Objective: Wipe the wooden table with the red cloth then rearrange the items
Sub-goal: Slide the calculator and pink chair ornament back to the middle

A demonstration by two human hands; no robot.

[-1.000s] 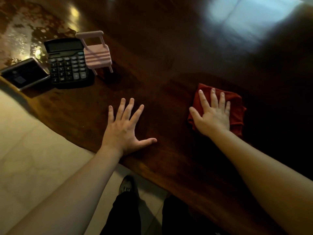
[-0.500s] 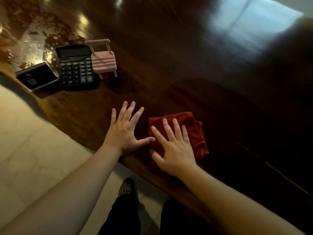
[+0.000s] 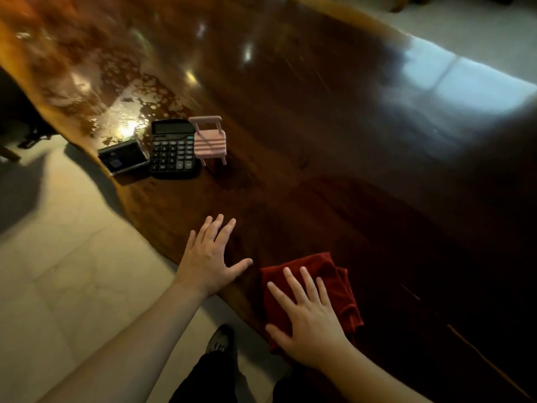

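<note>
The red cloth [image 3: 334,289] is sliding back along the near edge of the wooden worktop [image 3: 319,141], away from the left hand [image 3: 209,263]. The right hand [image 3: 312,321] is pressing flat on it, fingers spread, gripping nothing; the left is lying open on bare wood. Farther left, a calculator [image 3: 173,149], pink toy chair [image 3: 209,141] and dark box [image 3: 123,157] are sitting together.

Wooden table [image 3: 290,112] dark, v. glossy, polished; red cloth [image 3: 334,283] soft matt fabric; calculator [image 3: 173,149] matt black plastic.

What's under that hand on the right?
The red cloth lies under the right hand, flat on the wooden table. The palm covers part of the cloth, so the middle of it is hidden.
</note>
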